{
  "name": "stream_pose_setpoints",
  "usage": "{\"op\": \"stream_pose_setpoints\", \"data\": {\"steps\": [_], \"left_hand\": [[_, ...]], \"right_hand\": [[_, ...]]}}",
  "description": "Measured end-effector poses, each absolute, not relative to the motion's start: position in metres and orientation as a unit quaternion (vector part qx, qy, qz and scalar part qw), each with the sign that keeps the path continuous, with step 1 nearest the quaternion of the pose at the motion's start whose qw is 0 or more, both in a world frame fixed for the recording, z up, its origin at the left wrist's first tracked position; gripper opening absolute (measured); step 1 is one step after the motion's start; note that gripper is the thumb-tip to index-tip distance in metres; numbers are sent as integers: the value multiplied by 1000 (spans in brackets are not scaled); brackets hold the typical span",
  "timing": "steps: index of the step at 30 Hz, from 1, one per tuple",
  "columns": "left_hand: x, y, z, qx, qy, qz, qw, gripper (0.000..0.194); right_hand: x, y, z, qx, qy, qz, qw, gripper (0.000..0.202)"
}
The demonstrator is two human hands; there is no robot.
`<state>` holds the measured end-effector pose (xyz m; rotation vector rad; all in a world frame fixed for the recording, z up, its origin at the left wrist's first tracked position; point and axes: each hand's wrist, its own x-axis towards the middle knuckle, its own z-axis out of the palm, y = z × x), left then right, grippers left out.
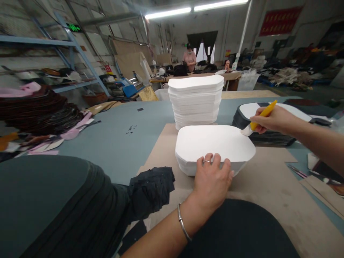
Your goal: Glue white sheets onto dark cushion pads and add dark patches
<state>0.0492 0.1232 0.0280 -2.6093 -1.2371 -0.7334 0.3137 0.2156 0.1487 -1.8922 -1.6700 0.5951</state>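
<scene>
My right hand (266, 120) is closed around the yellow handle of a paintbrush (264, 114). Its pale bristles touch the right end of the top white sheet (209, 141), which has clipped corners and lies on a short stack of similar sheets. With fingers bent over the near edge of that stack, my left hand (213, 179) grips it, the thumb against its side. Just behind stands a taller stack of white pieces (197, 104). To the right, partly behind my right hand, is a stack of dark pieces (276, 138) with a white one on top.
Large dark rounded panels (53, 200) are piled at front left, beside small black pieces (152, 190). Another dark panel (242, 229) lies under my left forearm. Brown board (268, 175) covers part of the blue-grey table (118, 132). Scissors (297, 171) lie right. A co-worker (189, 57) stands far back.
</scene>
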Motion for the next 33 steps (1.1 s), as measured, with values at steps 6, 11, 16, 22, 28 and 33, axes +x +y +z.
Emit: {"op": "stream_pose_setpoints", "data": {"steps": [6, 11, 16, 22, 28, 33], "left_hand": [[39, 144, 63, -900, -397, -182, -3, 37], [12, 220, 111, -855, -413, -185, -253, 62], [-8, 260, 122, -836, -402, -117, -355, 80], [-4, 259, 117, -834, -418, -86, -350, 86], [10, 250, 121, -892, -398, -8, -213, 77], [22, 242, 123, -907, -403, 40, -119, 68]], "right_hand": [[285, 152, 152, -741, -628, 111, 211, 18], [234, 135, 164, -638, -730, 87, 228, 23], [168, 161, 141, -412, -822, 272, 283, 33], [210, 178, 131, -446, -796, 352, 209, 41], [347, 158, 142, -565, -729, 342, 178, 45], [387, 164, 152, -643, -652, 325, 234, 60]]}}
